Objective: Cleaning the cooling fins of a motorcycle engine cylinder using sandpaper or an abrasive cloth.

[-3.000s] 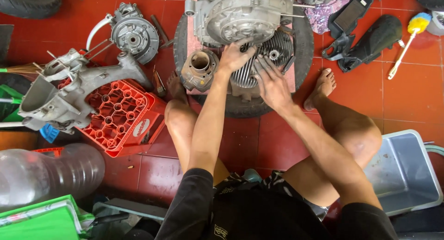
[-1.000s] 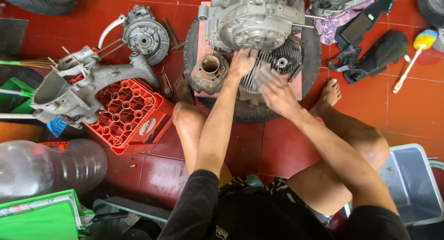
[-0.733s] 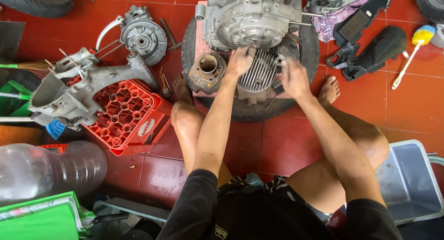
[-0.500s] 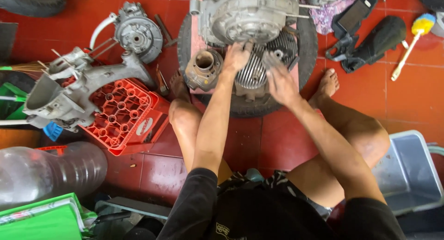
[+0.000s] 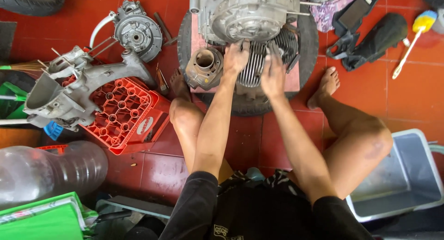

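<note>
Bin: grey plastic bin (image 5: 402, 175) on the floor, just beside the right knee.
Bottle: large clear bottle (image 5: 41, 170) lying at the near left, next to a green box (image 5: 41, 219).
Crate: red crate (image 5: 122, 113) on the red tiled floor (image 5: 407, 101), left of the left knee, carrying a grey casing (image 5: 74, 90).
Left hand: left hand (image 5: 237, 57) lies on the finned cylinder (image 5: 259, 66), fingers curled over its top edge; grip closed on the fins.
Right hand: right hand (image 5: 274, 73) rests flat on the same cylinder, fingers spread, grip loose.
Cylinder: sits against the engine (image 5: 249, 13), on a pink board over a tyre (image 5: 307, 50), between the bare feet.
Sleeve: a round metal sleeve (image 5: 204, 64) stands just left of the left hand.
Far right: yellow-headed brush (image 5: 411, 41).
</note>
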